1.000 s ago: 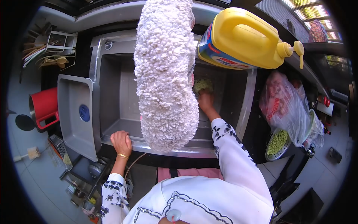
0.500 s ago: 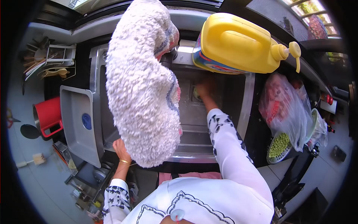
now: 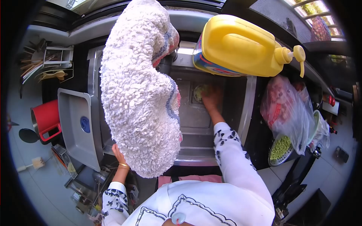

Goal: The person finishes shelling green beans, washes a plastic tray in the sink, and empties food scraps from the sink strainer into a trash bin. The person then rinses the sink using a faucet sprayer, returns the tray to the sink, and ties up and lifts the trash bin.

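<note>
In the sink basin, my right hand reaches down beside the drain area, where a round pale-green thing sits. The hand is smeared by motion and dim, so its grip does not show. My left hand rests at the front edge of the sink with its visible fingers extended, holding nothing I can see. A shaggy white towel with blue and pink edging hangs over the middle of the view. It hides part of the left hand and much of the sink.
A large yellow pump bottle lies across the sink's back right. To the right are a plastic bag and a colander of green pieces. Left stand a grey tray, a red pot and a utensil rack.
My right hand has moved slightly right and down, showing more of the round pale-green thing. The view has shifted a little, and the towel covers more of my left hand.
</note>
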The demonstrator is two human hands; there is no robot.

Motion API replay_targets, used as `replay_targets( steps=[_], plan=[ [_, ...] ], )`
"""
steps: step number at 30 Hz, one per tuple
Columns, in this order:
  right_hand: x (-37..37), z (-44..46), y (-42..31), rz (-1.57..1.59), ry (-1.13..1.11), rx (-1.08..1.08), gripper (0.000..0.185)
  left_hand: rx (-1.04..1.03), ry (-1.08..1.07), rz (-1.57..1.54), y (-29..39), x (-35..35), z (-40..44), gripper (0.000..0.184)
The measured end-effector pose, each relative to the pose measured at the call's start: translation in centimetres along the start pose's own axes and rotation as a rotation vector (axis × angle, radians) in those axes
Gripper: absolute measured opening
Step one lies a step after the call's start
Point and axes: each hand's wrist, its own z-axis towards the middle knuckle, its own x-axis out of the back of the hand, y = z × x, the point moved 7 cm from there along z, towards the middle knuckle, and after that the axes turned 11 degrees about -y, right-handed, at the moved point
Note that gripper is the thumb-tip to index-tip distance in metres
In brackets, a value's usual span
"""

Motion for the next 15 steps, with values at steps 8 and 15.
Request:
replay_targets(
  steps=[8, 15],
  plan=[
    [-4.1, -1.7, -3.6, 0.076, 0.011, -0.116, 0.056, -0.027, -0.288, 0.1, 2.8, 0.6, 2.9, 0.023],
    [-6.7, -0.8, -1.4, 0.021, -0.02, -0.082, 0.045, -0.045, -0.262, 0.075, 2.7, 0.7, 2.8, 0.022]
  ],
)
